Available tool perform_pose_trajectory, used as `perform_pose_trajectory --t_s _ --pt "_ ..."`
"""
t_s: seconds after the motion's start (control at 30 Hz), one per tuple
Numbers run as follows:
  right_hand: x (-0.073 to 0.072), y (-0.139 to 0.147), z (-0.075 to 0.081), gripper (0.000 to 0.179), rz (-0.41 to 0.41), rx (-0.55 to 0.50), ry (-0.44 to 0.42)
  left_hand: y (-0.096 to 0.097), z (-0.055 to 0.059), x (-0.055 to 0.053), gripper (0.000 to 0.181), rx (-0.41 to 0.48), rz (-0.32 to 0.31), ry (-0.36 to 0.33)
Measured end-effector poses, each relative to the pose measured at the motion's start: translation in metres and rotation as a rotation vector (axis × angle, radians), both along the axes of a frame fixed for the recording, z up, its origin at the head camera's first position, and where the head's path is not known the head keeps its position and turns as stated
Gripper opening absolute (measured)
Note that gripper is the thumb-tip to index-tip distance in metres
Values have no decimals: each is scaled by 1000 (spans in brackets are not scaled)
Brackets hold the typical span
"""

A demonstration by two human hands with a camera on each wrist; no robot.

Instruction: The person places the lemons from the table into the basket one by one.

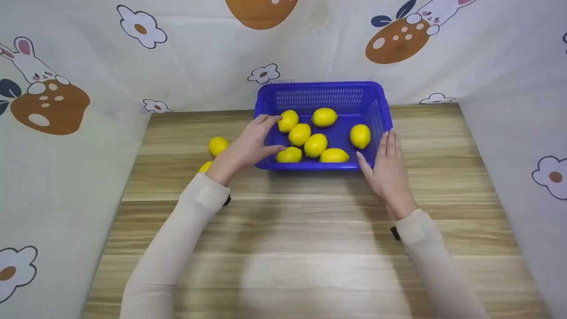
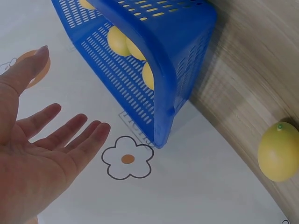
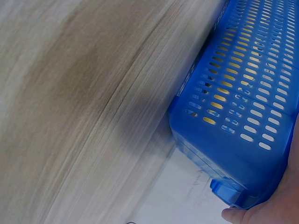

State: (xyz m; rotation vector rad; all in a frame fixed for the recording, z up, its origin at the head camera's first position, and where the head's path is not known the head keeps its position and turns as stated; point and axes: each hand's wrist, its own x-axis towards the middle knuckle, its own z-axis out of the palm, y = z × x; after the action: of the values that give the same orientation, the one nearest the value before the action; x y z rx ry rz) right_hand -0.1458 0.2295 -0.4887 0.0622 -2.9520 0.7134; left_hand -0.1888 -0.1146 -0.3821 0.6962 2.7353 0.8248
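A blue plastic basket (image 1: 323, 165) with slotted walls stands at the back of the wooden table. Several yellow lemons (image 1: 324, 117) lie inside it. My left hand (image 1: 251, 142) hovers over the basket's left rim, thumb and fingers spread, the tips overlapping the lemons there in the head view. Nothing is in its palm in the left wrist view. Along the right side of the basket lies my right hand (image 1: 390, 173), its straight fingers against the outer rim and the thumb at the front right corner. Only part of this hand (image 3: 273, 207) shows in the right wrist view.
Two loose lemons lie on the table left of the basket, one lemon (image 1: 218, 145) farther back and another lemon (image 1: 206, 167) partly hidden by the left wrist. A patterned cloth (image 1: 199, 66) hangs behind the table and along both sides.
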Motion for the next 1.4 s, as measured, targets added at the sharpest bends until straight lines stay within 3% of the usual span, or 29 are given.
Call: perform_pose_trajectory --t_s 0.4,0.57,0.73,1.0,1.4 --pt "-1 1 -1 96 -1 8 -7 -16 -7 10 73 -8 77 30" --pt "-1 1 -1 97 -2 16 -11 -25 -19 15 74 1 125 65" --pt "-1 0 0 95 -3 20 -18 -37 -29 21 73 25 175 56" --pt "0 -1 -1 94 -3 11 -9 -55 -42 28 74 65 206 87" --pt "-1 0 -2 94 -8 4 -1 -82 -55 29 75 80 292 90"
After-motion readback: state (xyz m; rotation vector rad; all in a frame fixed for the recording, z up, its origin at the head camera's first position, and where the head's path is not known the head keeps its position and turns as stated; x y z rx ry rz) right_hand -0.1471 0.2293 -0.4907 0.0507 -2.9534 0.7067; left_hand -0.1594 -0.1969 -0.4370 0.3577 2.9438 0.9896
